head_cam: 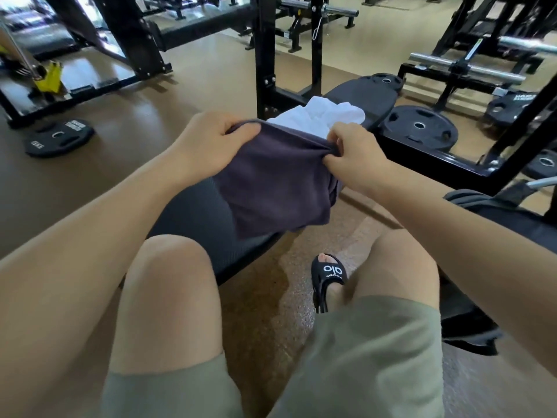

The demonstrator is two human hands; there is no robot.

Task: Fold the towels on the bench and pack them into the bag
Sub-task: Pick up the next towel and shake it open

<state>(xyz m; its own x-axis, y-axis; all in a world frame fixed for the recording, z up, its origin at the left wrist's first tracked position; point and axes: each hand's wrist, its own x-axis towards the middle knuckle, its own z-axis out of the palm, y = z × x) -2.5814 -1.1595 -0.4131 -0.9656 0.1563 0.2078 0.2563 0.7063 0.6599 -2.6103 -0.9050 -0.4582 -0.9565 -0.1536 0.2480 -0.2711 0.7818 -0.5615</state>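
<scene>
Purple towel (271,182) hangs half-folded from my grip, left hand (208,143) and right hand (352,155) each pinching a top corner, while beyond my grip a white towel (319,116) lies crumpled on the counter (361,95), nothing visibly packed.

Lighting is bright and even, indoor, with daylight entering from windows (27,22) at the upper left. Sheen lies on the floor (193,70) there; the white towel (316,114) is near overexposed. Shadows are soft. Wide-angle distortion bends the rack (265,55) and stretches the forearms at the edges. Far equipment and frame corners are soft; the centre is reasonably sharp.
</scene>
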